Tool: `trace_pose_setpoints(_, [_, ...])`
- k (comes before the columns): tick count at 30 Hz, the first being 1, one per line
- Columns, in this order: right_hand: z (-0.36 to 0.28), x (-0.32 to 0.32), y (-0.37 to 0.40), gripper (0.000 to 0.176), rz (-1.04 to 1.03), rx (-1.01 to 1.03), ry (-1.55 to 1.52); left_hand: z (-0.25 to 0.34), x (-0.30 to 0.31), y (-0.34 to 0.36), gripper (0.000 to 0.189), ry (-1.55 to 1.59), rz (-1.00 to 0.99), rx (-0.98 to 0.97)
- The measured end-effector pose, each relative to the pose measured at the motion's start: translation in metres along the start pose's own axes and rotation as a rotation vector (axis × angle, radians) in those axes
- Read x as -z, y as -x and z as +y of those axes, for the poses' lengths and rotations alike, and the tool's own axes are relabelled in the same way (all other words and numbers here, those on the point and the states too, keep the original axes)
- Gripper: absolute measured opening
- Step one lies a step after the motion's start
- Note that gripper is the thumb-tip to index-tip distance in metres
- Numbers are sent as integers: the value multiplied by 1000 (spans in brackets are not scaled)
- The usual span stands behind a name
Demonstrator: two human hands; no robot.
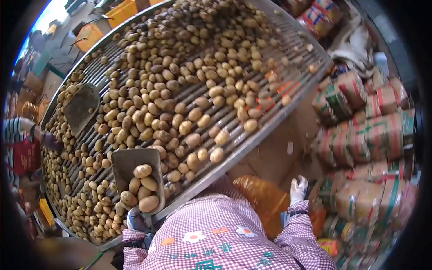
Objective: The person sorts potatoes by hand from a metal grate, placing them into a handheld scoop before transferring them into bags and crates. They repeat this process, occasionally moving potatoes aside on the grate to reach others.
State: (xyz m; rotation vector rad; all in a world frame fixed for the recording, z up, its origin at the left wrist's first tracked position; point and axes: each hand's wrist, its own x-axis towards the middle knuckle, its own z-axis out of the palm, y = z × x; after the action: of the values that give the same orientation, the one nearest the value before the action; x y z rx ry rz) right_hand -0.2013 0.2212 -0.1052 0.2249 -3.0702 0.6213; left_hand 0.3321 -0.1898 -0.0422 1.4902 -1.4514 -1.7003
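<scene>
In the head view, my left hand, in a glove, is closed at the near end of a metal scoop; the handle is mostly hidden. Several potatoes lie in the scoop, which rests over the near edge of a slatted sorting table. My right hand, in a white glove, is held out to the right, fingers slightly apart and nothing visible in it. Beside it an orange plastic bag hangs against my checked apron.
Loose potatoes cover much of the slatted table. Another scoop lies farther left, near a co-worker's gloved hand. Stacked cardboard boxes stand on the right. Yellow crates sit beyond the table.
</scene>
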Motion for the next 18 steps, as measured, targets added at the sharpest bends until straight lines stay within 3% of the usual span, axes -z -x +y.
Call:
trace_pose_setpoints(1, [-36,-13,-21,42,43,120,-87,17,-8,5,20,-76,21,-81])
trace_pose_setpoints(2, [-85,-13,-43,43,52,291,-74,36,-1,5,21,-575,-1,-217])
trace_pose_setpoints(3, [-137,-8,-65,46,63,460,-60,32,-2,0,30,-437,-29,-339])
trace_pose_setpoints(5, [-221,-14,-107,45,93,718,-100,33,2,4,24,-624,34,-79])
trace_pose_setpoints(6, [-255,-22,-129,46,59,818,-134,35,-8,14,27,-737,162,-104])
trace_pose_setpoints(7, [-287,-30,-148,48,26,913,-165,11,2,10,22,-738,174,-191])
trace_pose_setpoints(9, [-351,-50,-181,48,-60,1020,-291,-3,-9,13,18,-715,222,-149])
trace_pose_setpoints(10, [-383,-55,-196,48,-128,1061,-294,-3,-17,10,20,-468,250,55])
trace_pose_setpoints(11, [-413,-59,-211,49,-198,1099,-296,-1,-34,5,23,5,314,180])
trace_pose_setpoints(14, [-483,-96,-255,47,-274,1227,-272,27,-82,3,25,-10,339,83])
trace_pose_setpoints(17, [-545,-141,-286,56,-385,1180,-186,54,-134,2,25,485,507,240])
trace_pose_setpoints(18, [-565,-156,-296,61,-413,1168,-157,69,-148,4,27,495,418,224])
